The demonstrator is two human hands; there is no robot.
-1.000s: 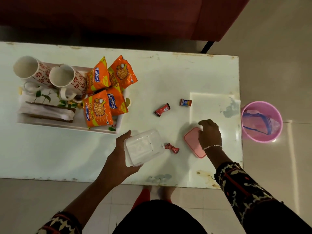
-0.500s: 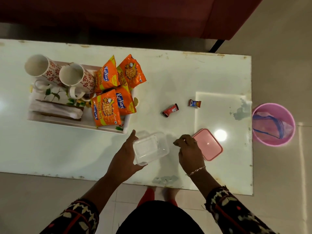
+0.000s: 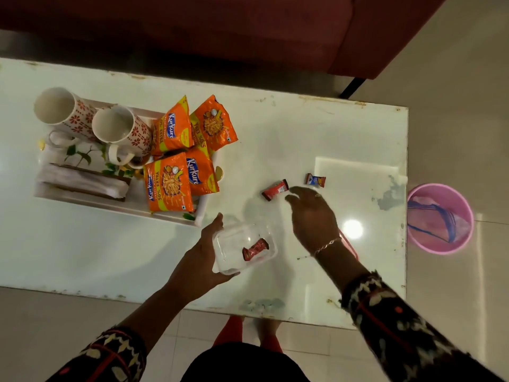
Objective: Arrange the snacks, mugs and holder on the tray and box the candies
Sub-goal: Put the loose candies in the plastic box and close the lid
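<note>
My left hand (image 3: 205,253) grips a clear plastic box (image 3: 243,248) near the table's front edge; one red candy (image 3: 254,249) lies inside it. My right hand (image 3: 312,216) hovers empty, fingers apart, just right of a red candy (image 3: 275,189) on the table. A blue-and-brown candy (image 3: 315,180) lies further right. The pink lid (image 3: 349,245) is mostly hidden under my right wrist. The white tray (image 3: 202,209) at the left holds two patterned mugs (image 3: 121,130), several orange snack packets (image 3: 168,183) and a holder with napkins (image 3: 82,181).
A pink bin (image 3: 440,219) stands on the floor right of the white table (image 3: 289,128). A dark red sofa (image 3: 220,28) runs along the far side. My feet show under the table's front edge.
My right hand picked the red candy up near the box, the candy now lies inside, and the hand has moved away toward the far candies. The left hand kept hold of the box.
</note>
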